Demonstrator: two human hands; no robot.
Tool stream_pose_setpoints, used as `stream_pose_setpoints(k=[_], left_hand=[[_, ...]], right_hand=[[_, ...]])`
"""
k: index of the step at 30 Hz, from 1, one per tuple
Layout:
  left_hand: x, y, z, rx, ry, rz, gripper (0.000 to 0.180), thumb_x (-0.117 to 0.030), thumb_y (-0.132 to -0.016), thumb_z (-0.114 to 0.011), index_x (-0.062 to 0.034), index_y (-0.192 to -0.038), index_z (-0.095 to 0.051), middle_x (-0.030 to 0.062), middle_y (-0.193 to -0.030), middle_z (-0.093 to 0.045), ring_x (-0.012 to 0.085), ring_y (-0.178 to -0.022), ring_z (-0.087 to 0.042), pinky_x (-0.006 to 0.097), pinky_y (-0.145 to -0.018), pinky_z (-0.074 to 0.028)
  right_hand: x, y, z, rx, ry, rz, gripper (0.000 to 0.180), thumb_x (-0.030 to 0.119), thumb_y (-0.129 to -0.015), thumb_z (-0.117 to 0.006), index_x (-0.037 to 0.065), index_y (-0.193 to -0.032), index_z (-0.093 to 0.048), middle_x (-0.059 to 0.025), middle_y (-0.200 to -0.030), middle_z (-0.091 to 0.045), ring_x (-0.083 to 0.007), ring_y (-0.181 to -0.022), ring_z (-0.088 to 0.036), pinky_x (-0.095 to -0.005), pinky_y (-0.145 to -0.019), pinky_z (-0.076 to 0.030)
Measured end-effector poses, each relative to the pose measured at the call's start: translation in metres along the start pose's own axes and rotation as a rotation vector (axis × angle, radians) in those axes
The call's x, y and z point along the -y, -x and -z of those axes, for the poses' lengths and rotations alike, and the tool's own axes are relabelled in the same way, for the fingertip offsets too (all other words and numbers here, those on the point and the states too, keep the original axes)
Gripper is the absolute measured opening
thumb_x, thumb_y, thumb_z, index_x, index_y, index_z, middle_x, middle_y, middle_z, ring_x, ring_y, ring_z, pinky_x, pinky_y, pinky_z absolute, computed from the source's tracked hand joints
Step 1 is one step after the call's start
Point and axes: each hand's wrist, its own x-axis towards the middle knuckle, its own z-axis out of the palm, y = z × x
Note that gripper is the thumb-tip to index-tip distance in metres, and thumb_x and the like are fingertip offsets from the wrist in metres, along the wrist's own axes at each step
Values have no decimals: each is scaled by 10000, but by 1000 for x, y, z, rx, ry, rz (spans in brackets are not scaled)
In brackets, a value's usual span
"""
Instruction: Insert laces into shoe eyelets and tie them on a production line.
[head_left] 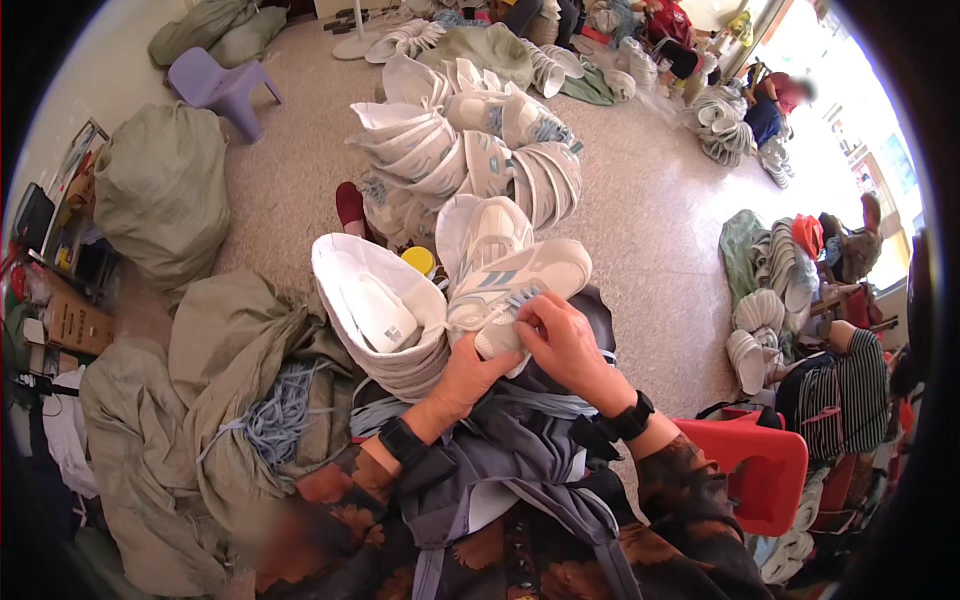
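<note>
One white sneaker [515, 275] held: left hand [470, 375] gripping beneath, right hand [565, 345] fingers [528, 318] pinching its pale-blue lace [518, 299]. One stack of nested uppers [385, 325] just beside.

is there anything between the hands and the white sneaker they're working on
Nothing visible. Both hands are already on the white sneaker: the left hand supports it from below, and the right hand pinches its pale blue lace at the eyelets.
</note>
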Motion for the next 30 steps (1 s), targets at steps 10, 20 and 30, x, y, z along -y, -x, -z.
stream_pose_setpoints(k=[10, 20, 30], left_hand=[[11, -3, 3, -36, 50, -61, 436, -95, -907, -727, -12, -1308, -579, 38, -1189, -655, 125, -1062, -619, 300, -938, -501], [-16, 7, 15, -29, -118, 47, 322, -159, -951, -694, -4, -1216, -596, 63, -1086, -678, 119, -911, -637, 269, -807, -529], [-62, 10, 24, -215, -1240, -485, 333, -130, -807, -752, 8, -1086, -635, 117, -951, -641, 261, -906, -632, 359, -817, -508]], right_hand=[[41, -72, 27, -70, -44, 120, 76, 49, -918, -616, -6, -897, -568, -181, -755, -607, -368, -723, -638, -413, -639, -494], [134, -85, 92, -99, -1091, 205, 145, 144, -1052, -559, 7, -1012, -581, -78, -963, -682, -149, -875, -692, -294, -822, -563], [16, -9, 26, -20, -907, -237, 152, 143, -1056, -552, 3, -1021, -596, -40, -962, -663, -104, -915, -657, -268, -834, -545]])
